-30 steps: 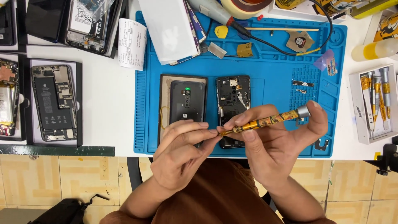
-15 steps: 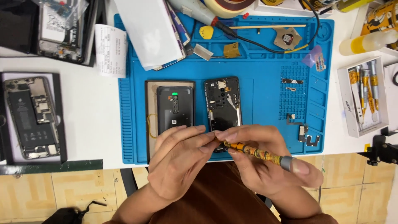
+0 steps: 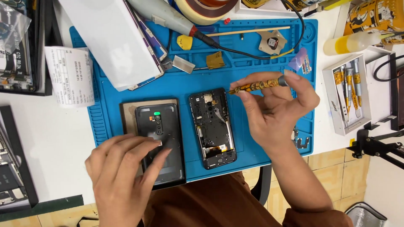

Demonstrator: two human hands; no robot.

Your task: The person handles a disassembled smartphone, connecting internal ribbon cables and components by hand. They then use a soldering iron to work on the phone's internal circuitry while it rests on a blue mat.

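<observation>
Head view: right hand point(image 3: 273, 113) pinches slim patterned metal screwdriver point(image 3: 256, 86).

A: Report illumination.

B: Bright, even and diffuse, apparently from overhead. The white table point(image 3: 50, 126) reads close to overexposed; the blue mat point(image 3: 252, 50) keeps full colour.

A: Shadows?

B: Soft and short. A faint one lies under the right hand point(image 3: 273, 111) on the mat, another beneath the left hand point(image 3: 122, 172).

A: Glare and sharpness?

B: Mild sheen on the grey back cover point(image 3: 162, 143). The centre is sharp. The left hand looks slightly soft, possibly motion blur. Straight edges bow a little toward the frame corners.
</observation>
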